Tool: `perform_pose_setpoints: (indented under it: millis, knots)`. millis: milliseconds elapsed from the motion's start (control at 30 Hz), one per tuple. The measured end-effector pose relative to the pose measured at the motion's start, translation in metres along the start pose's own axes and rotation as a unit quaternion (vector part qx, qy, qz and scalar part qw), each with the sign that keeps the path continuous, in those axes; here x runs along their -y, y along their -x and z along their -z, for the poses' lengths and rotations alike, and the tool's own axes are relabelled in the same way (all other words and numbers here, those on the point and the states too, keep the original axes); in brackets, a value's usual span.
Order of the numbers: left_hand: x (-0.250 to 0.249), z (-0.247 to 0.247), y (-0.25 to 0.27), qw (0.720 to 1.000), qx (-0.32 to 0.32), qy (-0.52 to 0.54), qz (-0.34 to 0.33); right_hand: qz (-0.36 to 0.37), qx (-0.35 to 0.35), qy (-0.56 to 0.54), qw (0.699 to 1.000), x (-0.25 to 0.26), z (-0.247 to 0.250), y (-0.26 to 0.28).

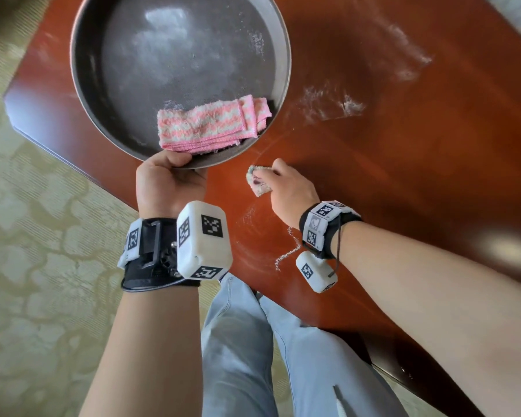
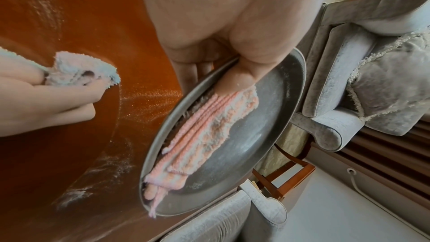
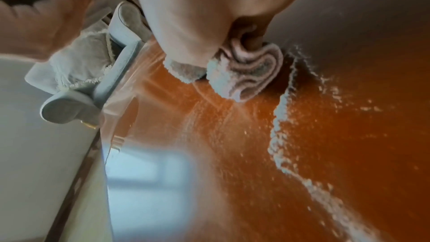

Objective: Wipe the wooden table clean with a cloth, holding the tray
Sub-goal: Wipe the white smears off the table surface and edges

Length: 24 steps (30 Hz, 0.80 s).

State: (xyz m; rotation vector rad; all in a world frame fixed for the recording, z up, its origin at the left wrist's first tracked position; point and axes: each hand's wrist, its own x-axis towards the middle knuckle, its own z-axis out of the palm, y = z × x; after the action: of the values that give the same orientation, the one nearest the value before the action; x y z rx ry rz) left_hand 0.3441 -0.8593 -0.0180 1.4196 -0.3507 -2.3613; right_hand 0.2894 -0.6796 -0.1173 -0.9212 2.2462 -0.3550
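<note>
Left hand [image 1: 169,182] holds tray at rim; right hand [image 1: 286,188] presses bunched cloth to table.

The round grey tray [image 1: 103,85] sits above the table's 10 o'clock corner, gripped at its 6 o'clock edge, thumb over the rim. A folded pink-and-white towel [image 1: 211,124] lies inside, at the tray's 5 o'clock. The right hand's fingers are curled round a crumpled cloth [image 1: 257,180] on the wooden table [image 1: 418,176], just beside the tray's 5 o'clock rim. White powder streaks [image 1: 331,105] lie at the cloth's 1 o'clock.

Bunched cloth [image 3: 244,73] (powder [image 3: 281,117] beside) on table [image 3: 325,154]
</note>
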Motion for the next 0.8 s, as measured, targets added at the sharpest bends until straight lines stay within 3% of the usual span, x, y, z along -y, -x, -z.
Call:
perform_pose_setpoints:
  millis: [67, 133, 200, 300, 600, 800]
  knots:
    - [0.001, 0.0, 0.001, 1.0, -0.002, -0.005, 0.0, -0.011, -0.012, -0.04, 0.999, -0.004, 0.01, 0.001]
    - [0.002, -0.002, 0.002, 1.0, -0.003, -0.002, 0.0, -0.029, -0.096, -0.099, 0.99, -0.014, 0.023, 0.003]
    - [0.003, -0.004, 0.001, 1.0, -0.005, 0.005, 0.002, -0.073, -0.18, -0.133, 0.972, -0.031, 0.037, 0.005]
    - [0.005, -0.007, -0.001, 1.0, -0.007, 0.009, 0.008, -0.158, -0.227, -0.136, 0.951, -0.056, 0.053, 0.005]
    - [-0.012, 0.003, -0.007, 0.999, -0.017, 0.042, 0.006, -0.229, -0.214, -0.039, 0.949, -0.065, 0.042, -0.019]
    - [-0.03, 0.013, -0.011, 0.997, -0.006, 0.079, 0.003, -0.16, -0.22, -0.017, 0.962, -0.039, 0.031, -0.042]
